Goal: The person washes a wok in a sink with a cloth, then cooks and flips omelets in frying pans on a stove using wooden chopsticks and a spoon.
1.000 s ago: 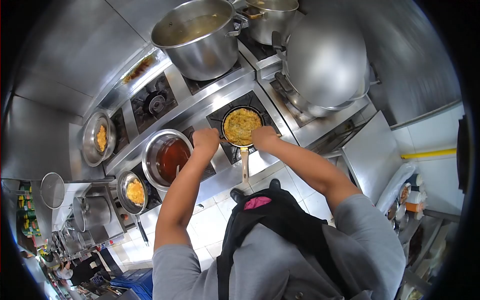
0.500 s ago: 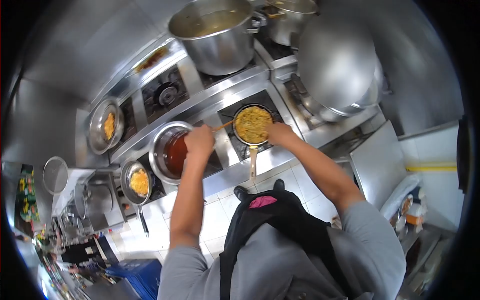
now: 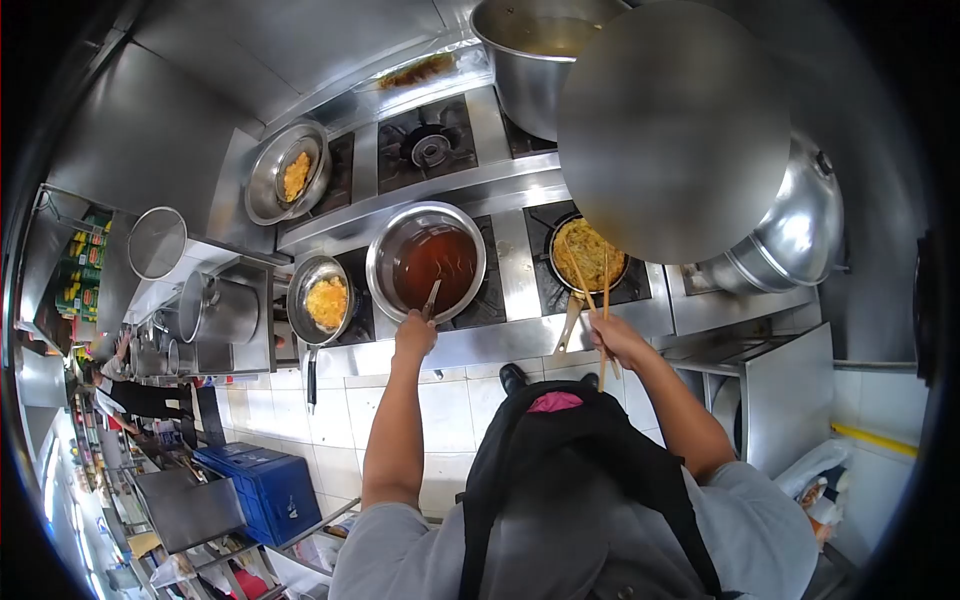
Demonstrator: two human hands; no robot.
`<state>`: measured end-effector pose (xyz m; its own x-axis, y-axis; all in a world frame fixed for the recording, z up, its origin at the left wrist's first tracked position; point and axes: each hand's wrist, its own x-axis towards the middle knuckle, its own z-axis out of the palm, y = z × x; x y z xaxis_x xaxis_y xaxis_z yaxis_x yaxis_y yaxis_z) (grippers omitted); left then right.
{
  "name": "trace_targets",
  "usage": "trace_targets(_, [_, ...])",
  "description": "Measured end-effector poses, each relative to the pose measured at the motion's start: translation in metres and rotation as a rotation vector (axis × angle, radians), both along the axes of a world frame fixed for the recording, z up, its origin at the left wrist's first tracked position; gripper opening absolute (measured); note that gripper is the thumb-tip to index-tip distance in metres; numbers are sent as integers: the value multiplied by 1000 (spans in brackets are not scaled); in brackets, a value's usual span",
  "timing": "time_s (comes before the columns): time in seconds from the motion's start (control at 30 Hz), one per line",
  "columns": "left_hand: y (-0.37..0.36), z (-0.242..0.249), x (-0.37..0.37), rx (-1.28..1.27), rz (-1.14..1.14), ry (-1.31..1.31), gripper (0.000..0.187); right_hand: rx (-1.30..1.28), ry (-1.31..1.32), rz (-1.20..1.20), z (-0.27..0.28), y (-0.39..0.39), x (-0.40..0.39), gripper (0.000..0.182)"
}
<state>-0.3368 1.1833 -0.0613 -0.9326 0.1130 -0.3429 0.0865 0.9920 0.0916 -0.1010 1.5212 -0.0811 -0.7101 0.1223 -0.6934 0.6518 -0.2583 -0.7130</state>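
Note:
My left hand (image 3: 416, 336) is closed around the handle of a metal ladle (image 3: 432, 300). The ladle leans in a steel pot (image 3: 376, 265) of reddish-brown liquid, its bowl hidden below the surface. Wooden chopsticks (image 3: 606, 285) are gripped in my right hand (image 3: 618, 340), slightly apart, their tips over a yellow-green egg mixture (image 3: 578, 245). That mixture fills a small frying pan (image 3: 553, 268) on a burner, with its pale handle (image 3: 569, 325) pointing toward me. A round blur covers part of the area right of the pan.
Left of the pot, a second frying pan (image 3: 296, 318) holds yellow egg. Behind it, a steel bowl (image 3: 262, 190) contains orange-yellow food. A tall stockpot (image 3: 525, 95) stands at the back, and a large lidded pot (image 3: 800, 255) at right. A person (image 3: 150, 398) is far left.
My left hand has gone from the chopstick near the pan to the ladle. My right hand has left the pan's edge and now holds the chopsticks. The view has shifted left.

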Motion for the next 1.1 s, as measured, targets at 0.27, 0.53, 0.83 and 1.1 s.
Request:
trace_targets(0.27, [-16,50,32,-92,98,4,35,-131,-50,-207,-31,25,59,29])
trace_targets(0.53, [-39,21,53,103,182,58,34,-137,-104,-200,-54,33,90,30])
trace_targets(0.83, [-73,-9,48,468,162,-9,40,-101,-105,-394,-66,54,152,27])
trace_targets(1.1, [-89,15,59,538,148,-45,40,-22,-252,-545,-66,17,214,32])
